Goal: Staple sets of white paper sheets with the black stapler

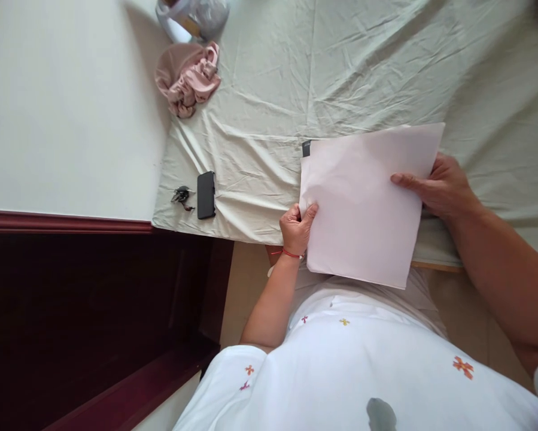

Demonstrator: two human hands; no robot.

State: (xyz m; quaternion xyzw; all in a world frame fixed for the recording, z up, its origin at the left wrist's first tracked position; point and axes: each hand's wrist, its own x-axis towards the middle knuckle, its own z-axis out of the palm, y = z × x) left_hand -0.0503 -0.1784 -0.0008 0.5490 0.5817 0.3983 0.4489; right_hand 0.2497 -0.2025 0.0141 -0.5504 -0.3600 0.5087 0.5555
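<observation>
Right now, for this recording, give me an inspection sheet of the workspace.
Surface: bed sheet, pale green, wrinkled.
Job's things: pink paper sheet, held over the bed's edge.
Clutter: black phone, keys, pink cloth, plastic bag.
Hands: left hand pinches the paper's corner; right hand grips its opposite edge.
Cables: nothing seen.
Surroundings: white wall, dark red wood trim.

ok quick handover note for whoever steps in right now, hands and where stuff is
Left hand: pinching the near left edge of the pale pink sheet.
Right hand: gripping the sheet's right edge, thumb on top.
The sheet is held over the edge of the bed; no fold shows in it.
Phone and keys lie at the bed's left corner, pink cloth further up.
Done: sheet picked up in both hands. Left: everything else.
</observation>
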